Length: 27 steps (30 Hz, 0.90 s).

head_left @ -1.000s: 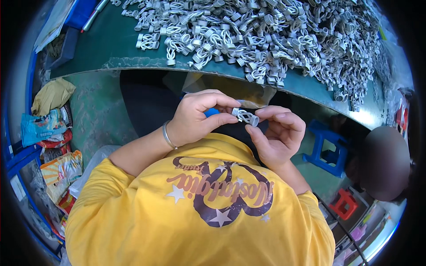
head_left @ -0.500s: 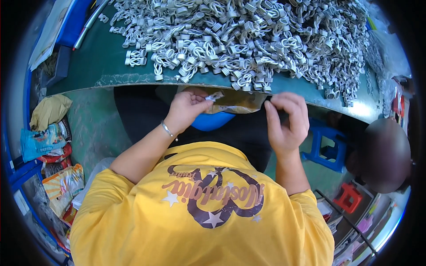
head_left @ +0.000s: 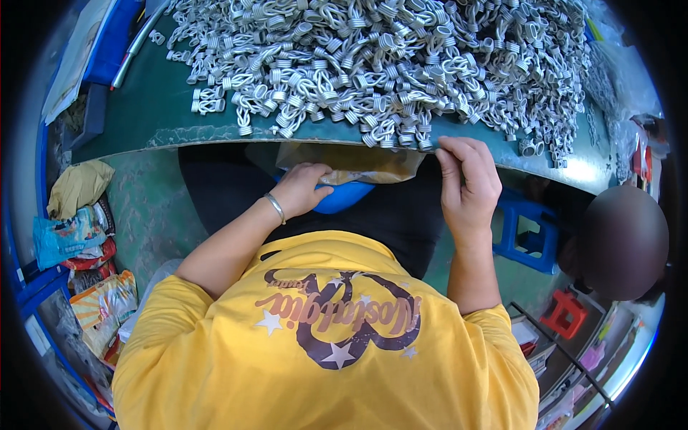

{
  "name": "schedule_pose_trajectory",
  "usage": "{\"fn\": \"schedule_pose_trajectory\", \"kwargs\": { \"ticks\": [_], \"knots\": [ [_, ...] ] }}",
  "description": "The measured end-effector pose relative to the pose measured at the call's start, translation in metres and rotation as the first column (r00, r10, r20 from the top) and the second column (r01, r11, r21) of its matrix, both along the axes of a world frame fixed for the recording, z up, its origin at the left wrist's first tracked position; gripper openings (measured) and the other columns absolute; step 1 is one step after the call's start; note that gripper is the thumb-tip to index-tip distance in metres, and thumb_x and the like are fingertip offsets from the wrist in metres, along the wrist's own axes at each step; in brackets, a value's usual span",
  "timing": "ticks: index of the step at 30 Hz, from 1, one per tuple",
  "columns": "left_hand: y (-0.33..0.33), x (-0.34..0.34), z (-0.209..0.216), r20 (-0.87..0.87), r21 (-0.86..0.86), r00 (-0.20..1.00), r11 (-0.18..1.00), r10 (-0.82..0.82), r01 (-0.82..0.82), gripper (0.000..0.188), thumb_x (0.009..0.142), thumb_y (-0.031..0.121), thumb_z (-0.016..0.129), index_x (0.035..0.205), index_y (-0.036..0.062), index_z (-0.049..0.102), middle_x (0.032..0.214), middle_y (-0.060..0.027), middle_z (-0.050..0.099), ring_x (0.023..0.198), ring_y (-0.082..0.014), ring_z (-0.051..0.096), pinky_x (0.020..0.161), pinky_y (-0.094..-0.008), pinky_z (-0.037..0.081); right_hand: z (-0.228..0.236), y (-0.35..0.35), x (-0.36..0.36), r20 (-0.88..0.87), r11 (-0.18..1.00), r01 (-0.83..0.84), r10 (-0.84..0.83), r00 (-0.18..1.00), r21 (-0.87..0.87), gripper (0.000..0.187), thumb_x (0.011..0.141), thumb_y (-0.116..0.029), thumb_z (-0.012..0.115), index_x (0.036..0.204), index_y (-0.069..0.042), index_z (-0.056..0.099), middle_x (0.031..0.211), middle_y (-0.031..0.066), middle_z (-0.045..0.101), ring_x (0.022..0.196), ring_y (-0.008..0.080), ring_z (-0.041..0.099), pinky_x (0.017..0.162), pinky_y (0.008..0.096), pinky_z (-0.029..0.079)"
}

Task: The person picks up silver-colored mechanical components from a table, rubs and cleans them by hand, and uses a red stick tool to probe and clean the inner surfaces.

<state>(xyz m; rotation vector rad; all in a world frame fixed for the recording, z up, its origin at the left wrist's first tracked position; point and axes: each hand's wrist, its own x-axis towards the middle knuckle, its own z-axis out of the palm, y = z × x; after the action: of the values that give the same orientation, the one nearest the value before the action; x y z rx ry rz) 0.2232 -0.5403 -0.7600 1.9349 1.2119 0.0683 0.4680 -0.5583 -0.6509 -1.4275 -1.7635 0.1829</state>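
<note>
My left hand (head_left: 304,188) is over my lap, at the near left edge of a clear plastic bag (head_left: 373,174) with yellowish-brown contents. Its thumb and fingers are apart, and I see nothing between them. Part of a blue plastic thing (head_left: 342,198) shows under the bag. At the table's front edge my right hand (head_left: 473,179) is raised, thumb and forefinger close together in a pinch. Whatever they hold, if anything, is too small to make out. Just beyond both hands lies a big heap of silver metal loop pieces with ribbed bands (head_left: 344,72).
The heap covers much of the green table (head_left: 136,118). A blue stool (head_left: 527,229) and a red stool (head_left: 564,314) stand at the right, near another person's head (head_left: 623,244). Filled bags (head_left: 68,233) are stacked at the left. Clear plastic wrapping (head_left: 623,79) lies far right.
My left hand has moved down toward me, and the small whitish-silver thing at its fingertips no longer shows there. My right fingers have drawn closer together at the table edge.
</note>
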Motion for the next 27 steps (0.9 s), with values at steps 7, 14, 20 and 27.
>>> {"fn": "schedule_pose_trajectory", "kwargs": {
  "ticks": [7, 14, 20, 27],
  "knots": [
    [0.004, 0.027, 0.039, 0.373, -0.005, 0.926, 0.998, -0.061, 0.068, 0.028, 0.075, 0.011, 0.064, 0.099, 0.0004, 0.058, 0.093, -0.0131, 0.06, 0.085, -0.0251, 0.06, 0.076, -0.03, 0.047, -0.002, 0.007, -0.004, 0.148, 0.99, -0.096, 0.08, 0.986, 0.101, 0.023, 0.063, 0.002, 0.067, 0.084, -0.003, 0.06, 0.081, 0.0087, 0.057, 0.07, 0.0256, 0.053, 0.06, 0.0327, 0.044],
    [0.006, 0.048, 0.076, 0.601, -0.146, 0.799, 0.986, 0.023, 0.082, 0.023, 0.078, 0.006, 0.062, 0.101, -0.0005, 0.058, 0.092, -0.0086, 0.062, 0.085, -0.0136, 0.06, 0.076, -0.0241, 0.048, 0.005, -0.007, -0.001, -0.029, 0.995, 0.037, -0.034, 0.999, 0.093, 0.011, 0.075, 0.003, 0.061, 0.085, 0.002, 0.057, 0.077, 0.0124, 0.058, 0.062, 0.0197, 0.057, 0.055, 0.0259, 0.046],
    [0.004, 0.062, 0.077, 0.676, -0.475, 0.619, 0.878, 0.4, -0.049, 0.032, 0.083, 0.005, 0.057, 0.113, -0.0037, 0.051, 0.097, -0.01, 0.062, 0.088, -0.0124, 0.059, 0.079, -0.0235, 0.046, 0.004, -0.013, 0.001, -0.715, 0.912, -0.02, -0.308, 0.627, -0.411, 0.009, 0.083, -0.006, 0.057, 0.087, 0.002, 0.058, 0.073, 0.0057, 0.059, 0.057, 0.0086, 0.054, 0.05, 0.0199, 0.045],
    [0.004, 0.064, 0.082, 0.674, -0.592, 0.543, 0.806, 0.501, -0.009, 0.03, 0.086, 0.009, 0.054, 0.113, -0.0032, 0.052, 0.096, -0.0108, 0.063, 0.088, -0.0142, 0.06, 0.077, -0.0244, 0.047, -0.004, -0.018, 0.004, -0.883, 0.88, -0.231, -0.328, 0.336, -0.415, 0.013, 0.084, -0.008, 0.057, 0.09, 0.004, 0.057, 0.073, 0.0089, 0.06, 0.057, 0.011, 0.057, 0.049, 0.0212, 0.048]
  ]
}}
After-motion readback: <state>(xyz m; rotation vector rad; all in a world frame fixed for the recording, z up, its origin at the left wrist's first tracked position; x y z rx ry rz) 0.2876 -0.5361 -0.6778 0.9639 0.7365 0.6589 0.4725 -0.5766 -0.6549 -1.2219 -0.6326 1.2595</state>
